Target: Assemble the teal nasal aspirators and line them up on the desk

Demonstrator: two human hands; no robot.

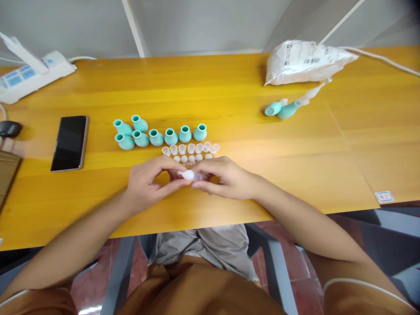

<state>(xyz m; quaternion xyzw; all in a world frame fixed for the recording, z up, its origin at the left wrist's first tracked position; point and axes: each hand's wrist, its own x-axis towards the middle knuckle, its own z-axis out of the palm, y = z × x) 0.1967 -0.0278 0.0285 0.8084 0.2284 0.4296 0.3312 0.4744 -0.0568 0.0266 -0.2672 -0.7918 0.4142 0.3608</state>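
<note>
My left hand [149, 181] and my right hand [226, 177] meet near the table's front edge. Between their fingertips is a small translucent white plastic nozzle piece [188, 175], its narrow end pointing left; both hands are closed on it. The fingers partly cover it. Just beyond the hands runs a row of clear plastic cup-shaped pieces [191, 148], with a row of small white round pieces [192, 159] nearer me, partly hidden. Behind them stand several teal squeeze bulbs [170, 136], their open necks facing up.
Two teal bulbs with translucent nozzles [288, 109] lie at the right, before a white plastic bag [305, 61]. On the left are a black phone [69, 143], a power strip [36, 72] and a cardboard box [8, 173]. A sticker [384, 197] marks the right front edge.
</note>
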